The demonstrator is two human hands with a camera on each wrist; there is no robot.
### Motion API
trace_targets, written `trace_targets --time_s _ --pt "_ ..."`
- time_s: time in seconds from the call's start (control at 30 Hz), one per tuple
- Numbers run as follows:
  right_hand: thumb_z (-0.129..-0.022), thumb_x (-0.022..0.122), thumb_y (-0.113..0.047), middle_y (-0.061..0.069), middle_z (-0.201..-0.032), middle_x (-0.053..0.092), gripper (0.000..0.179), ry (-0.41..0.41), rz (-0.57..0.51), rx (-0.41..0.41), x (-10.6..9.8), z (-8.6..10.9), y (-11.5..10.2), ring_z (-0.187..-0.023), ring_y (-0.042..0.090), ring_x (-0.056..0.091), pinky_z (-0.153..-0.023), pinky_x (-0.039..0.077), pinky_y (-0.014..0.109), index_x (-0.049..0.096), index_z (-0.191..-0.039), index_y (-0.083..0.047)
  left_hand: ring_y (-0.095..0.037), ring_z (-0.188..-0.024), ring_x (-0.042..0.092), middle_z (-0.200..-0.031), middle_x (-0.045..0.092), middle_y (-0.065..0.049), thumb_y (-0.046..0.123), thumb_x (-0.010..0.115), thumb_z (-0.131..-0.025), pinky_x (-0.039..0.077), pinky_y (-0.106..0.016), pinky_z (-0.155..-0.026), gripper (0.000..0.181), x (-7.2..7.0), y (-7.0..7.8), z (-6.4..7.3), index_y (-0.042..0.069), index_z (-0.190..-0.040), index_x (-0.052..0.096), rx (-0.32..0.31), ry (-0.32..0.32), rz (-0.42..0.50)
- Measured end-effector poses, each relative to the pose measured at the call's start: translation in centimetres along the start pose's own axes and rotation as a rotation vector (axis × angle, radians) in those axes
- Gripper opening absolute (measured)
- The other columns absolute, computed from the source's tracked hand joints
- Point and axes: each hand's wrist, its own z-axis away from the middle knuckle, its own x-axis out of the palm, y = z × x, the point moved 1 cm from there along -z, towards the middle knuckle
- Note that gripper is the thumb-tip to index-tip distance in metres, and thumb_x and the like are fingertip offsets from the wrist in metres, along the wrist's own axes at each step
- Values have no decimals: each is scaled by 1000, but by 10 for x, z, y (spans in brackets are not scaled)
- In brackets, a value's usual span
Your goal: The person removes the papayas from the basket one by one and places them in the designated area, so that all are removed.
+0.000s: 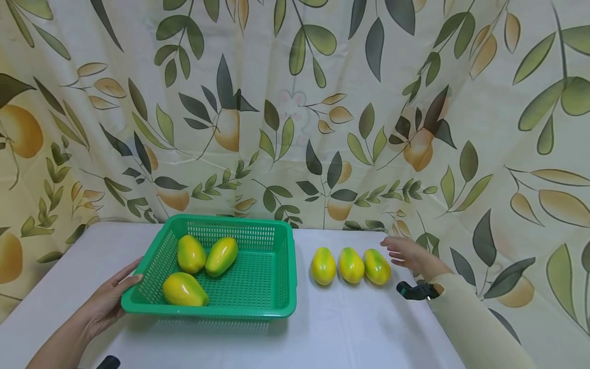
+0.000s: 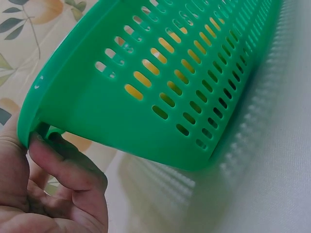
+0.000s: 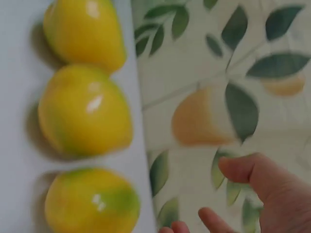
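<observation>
My left hand (image 1: 108,300) grips the left rim of a green plastic basket (image 1: 249,311), thumb on top and fingers curled beneath the edge, as the left wrist view shows. Inside the basket lie three yellow-green fruits, smooth and papaya-like: one at the front (image 1: 184,290), one behind it (image 1: 191,254) and one slanting beside that (image 1: 222,257). Three similar fruits, left (image 1: 323,266), middle (image 1: 351,265) and right (image 1: 377,267), form a row on the table. Just right of this row is my right hand (image 1: 412,254), holding nothing, its fingers extended and apart from the fruit.
A white cloth covers the table (image 1: 341,328). Behind it hangs a curtain (image 1: 295,128) printed with leaves and fruit, reaching down to the table's back edge. A dark strap (image 1: 417,291) circles my right wrist.
</observation>
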Motion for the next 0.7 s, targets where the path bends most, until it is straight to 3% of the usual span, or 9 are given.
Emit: trace_targets --time_s 0.17,0.3,0.7 --pt "-90 51 -34 26 -139 23 64 -24 -8 -138 28 14 -33 -124 41 26 -101 28 48 27 -136 4 -23 -92 61 -98 62 6 27 56 -89 48 -40 -82 75 0 -1 0 27 -145 6 4 1 -4" --pt "-91 51 -31 26 -136 28 62 -43 -45 -197 59 24 -54 -122 40 32 -99 32 46 26 -136 4 -22 -93 61 -98 61 7 26 57 -89 47 -40 -83 75 0 -1 -1 27 -145 7 4 0 1" --pt "-87 57 -33 17 -127 44 59 -95 -70 -252 149 41 -101 -111 32 47 -91 43 40 34 -133 -5 -21 -92 61 -97 61 8 27 57 -88 48 -39 -83 75 1 -1 0 28 -145 8 10 14 -4"
